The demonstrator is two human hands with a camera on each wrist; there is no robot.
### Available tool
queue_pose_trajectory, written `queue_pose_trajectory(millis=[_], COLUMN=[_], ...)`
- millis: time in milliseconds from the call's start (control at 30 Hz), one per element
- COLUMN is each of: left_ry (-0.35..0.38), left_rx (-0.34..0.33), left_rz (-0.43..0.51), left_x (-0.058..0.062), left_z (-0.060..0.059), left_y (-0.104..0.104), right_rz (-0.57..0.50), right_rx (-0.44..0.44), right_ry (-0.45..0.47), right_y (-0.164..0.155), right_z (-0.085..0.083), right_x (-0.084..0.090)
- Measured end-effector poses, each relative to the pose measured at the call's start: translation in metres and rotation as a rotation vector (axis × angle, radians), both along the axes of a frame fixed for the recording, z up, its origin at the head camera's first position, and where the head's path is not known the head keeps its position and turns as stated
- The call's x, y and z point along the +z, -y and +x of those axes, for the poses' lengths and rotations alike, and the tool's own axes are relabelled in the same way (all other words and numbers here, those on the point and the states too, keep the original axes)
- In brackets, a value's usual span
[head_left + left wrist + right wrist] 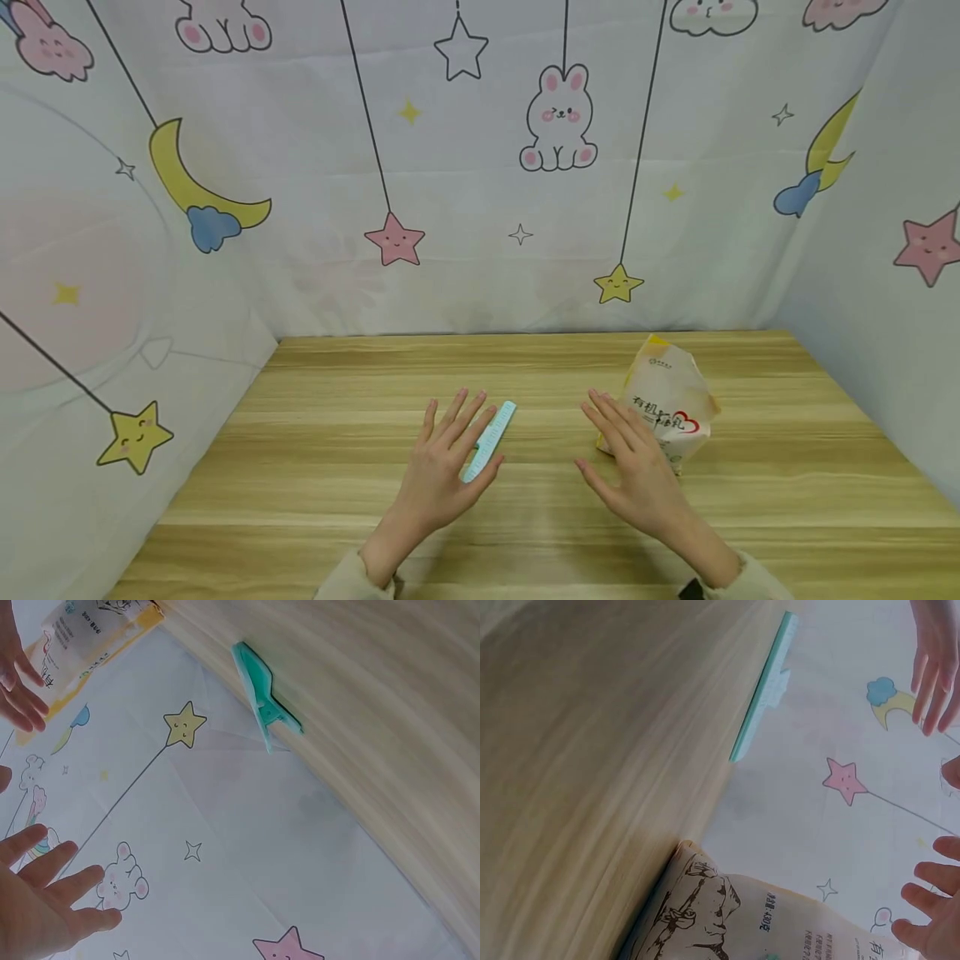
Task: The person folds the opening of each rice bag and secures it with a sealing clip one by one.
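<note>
A teal bag clip (491, 442) lies on the table, a green piece jutting from its side in the left wrist view (261, 694). My left hand (442, 471) hovers beside and partly over it, fingers spread, holding nothing. To the right stands a food bag (671, 383), white and yellow with Chinese print and a red heart. In front of its lower left side hovers my right hand (637, 479), fingers extended and gripping nothing; it hides part of the bag. Line drawings show on the bag's side (705, 915) in the right wrist view.
The wood-grain table (360, 375) carries the clip and the bag. White cloth (480, 292) printed with stars, moons and rabbits encloses the back and both sides.
</note>
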State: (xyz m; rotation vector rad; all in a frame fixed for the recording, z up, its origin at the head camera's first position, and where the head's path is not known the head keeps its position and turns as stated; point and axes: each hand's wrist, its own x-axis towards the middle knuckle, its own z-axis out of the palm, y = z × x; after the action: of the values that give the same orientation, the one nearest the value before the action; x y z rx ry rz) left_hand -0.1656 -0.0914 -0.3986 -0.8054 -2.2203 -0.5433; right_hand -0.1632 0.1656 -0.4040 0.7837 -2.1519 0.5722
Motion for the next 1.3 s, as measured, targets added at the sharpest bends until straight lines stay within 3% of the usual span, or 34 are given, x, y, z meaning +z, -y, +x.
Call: queue_pose_trajectory(millis=[367,1000,1300], left_ry=[-0.100,-0.172,-0.235], left_rx=[-0.056,-0.115,-0.162], left_rz=[0.067,0.076,0.082], left_x=[0.002,0.011,0.017], left_z=[-0.004,-0.007,-0.012], left_y=[-0.003,-0.007,-0.008], right_rz=[-0.100,-0.172,-0.202], right_rx=[0.053,0.093,0.111], right_ry=[-0.060,-0.072,-0.119], right_y=[-0.005,-0.011,-0.014], right_z=[-0.002,-0.002,-0.004], right_x=[0.001,0.005,0.007])
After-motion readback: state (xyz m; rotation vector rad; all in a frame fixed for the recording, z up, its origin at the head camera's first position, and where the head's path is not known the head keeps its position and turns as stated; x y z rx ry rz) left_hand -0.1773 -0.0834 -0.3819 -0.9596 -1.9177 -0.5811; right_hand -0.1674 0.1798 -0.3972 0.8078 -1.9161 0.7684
